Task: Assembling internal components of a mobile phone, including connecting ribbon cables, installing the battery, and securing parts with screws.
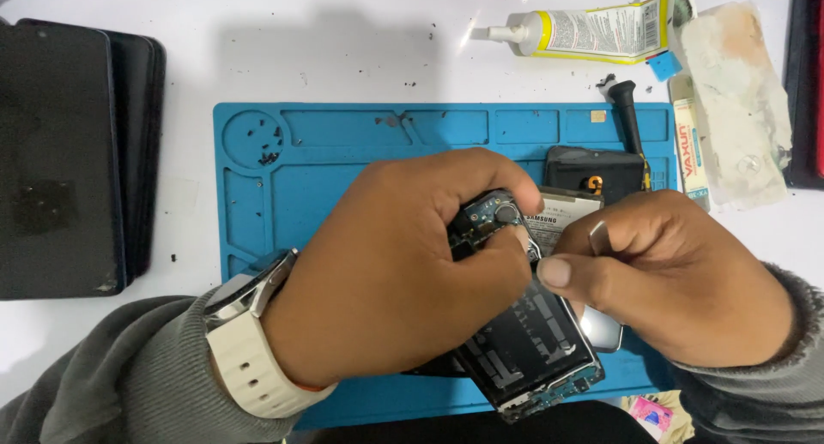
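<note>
Opened phone steadied by one hand while the other worked at its edge with a thin tool.

The left hand curled over the top of the phone, its fingers pressed together around the exposed boards, apparently to keep the body from sliding on the blue mat. The right hand pinched a slim metal tool between thumb and forefinger, tip hidden just below the left thumb, close to the battery; a tight pinch suited fine work. Beyond the right fingers lay a screwdriver and a glue tube, within reach on the counter. Left of the left wrist sat stacked dark screens.
</note>
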